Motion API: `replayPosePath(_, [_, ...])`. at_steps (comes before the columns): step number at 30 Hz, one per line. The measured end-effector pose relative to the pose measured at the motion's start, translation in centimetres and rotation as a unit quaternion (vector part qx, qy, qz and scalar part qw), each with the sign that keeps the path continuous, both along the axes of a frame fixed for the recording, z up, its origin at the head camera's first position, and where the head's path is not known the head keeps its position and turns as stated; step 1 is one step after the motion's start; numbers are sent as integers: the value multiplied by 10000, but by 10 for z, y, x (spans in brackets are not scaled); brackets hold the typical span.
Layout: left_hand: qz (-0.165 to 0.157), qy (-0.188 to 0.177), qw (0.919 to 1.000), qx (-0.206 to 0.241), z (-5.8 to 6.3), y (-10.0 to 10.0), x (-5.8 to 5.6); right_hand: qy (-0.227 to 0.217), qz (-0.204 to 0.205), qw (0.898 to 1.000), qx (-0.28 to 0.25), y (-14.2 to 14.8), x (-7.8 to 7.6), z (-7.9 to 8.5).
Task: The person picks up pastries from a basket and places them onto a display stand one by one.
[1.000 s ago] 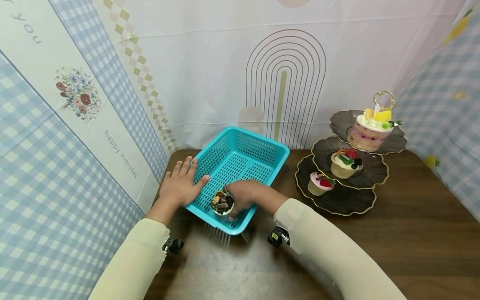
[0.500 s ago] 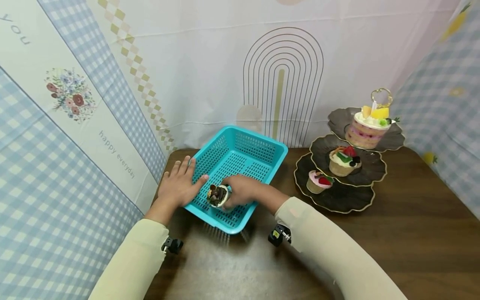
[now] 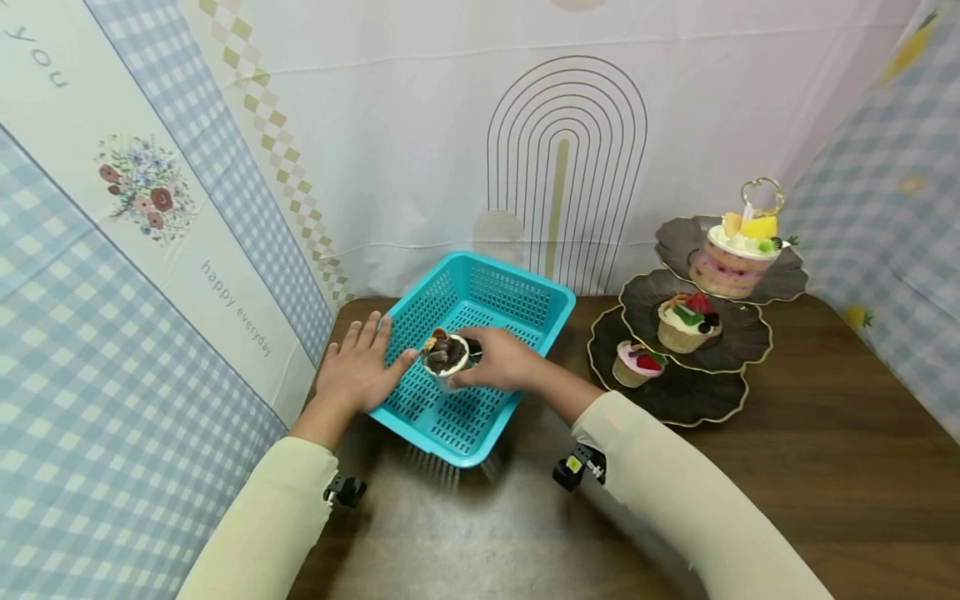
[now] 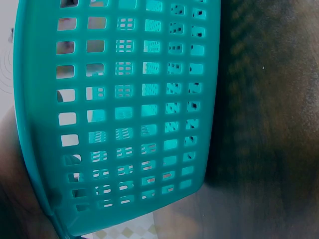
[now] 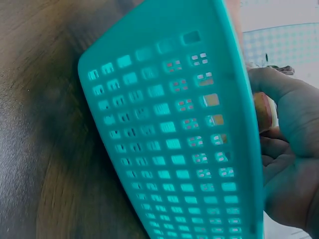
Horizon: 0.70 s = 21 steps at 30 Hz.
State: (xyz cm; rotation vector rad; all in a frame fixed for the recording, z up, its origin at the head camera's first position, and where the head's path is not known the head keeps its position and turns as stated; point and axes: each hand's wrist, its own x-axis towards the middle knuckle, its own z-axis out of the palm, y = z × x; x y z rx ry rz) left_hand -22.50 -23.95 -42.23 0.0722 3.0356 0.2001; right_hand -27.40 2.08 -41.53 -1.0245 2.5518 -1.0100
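In the head view my right hand (image 3: 501, 358) grips a small dessert cup (image 3: 448, 357) by its side, above the floor of a turquoise plastic basket (image 3: 540, 340). Dark chocolate pieces and an orange bit top the cup, with white cream round its rim. My left hand (image 3: 358, 367) lies with spread, straight fingers on the basket's left rim. From the right wrist, the basket's perforated wall (image 5: 169, 129) hides most of the cup; a tan part of the dessert cup (image 5: 263, 112) shows beside my curled fingers. The left wrist view is mostly basket wall (image 4: 119, 109).
Right of the basket stands a three-tier dark stand (image 3: 697, 404) with gold edges. It carries a pink-topped cupcake (image 3: 636, 365), a fruit-topped cupcake (image 3: 684, 323) and a larger layered fruit cup (image 3: 733, 262). Patterned cloth (image 3: 420, 125) hangs behind the wooden table (image 3: 840, 433).
My right hand has lifted the dessert cup up from the near part of the basket and slightly away from me. The left hand has stayed on the rim.
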Motion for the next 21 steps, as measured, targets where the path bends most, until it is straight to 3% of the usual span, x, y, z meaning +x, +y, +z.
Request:
replayPosePath(12, [-16, 4, 10000, 79, 0, 0, 2, 2, -497, 9971, -577, 43, 3, 12])
replayPosePath(21, [-54, 18, 9999, 110, 1, -1, 3, -269, -742, 9936, -811, 76, 12, 21])
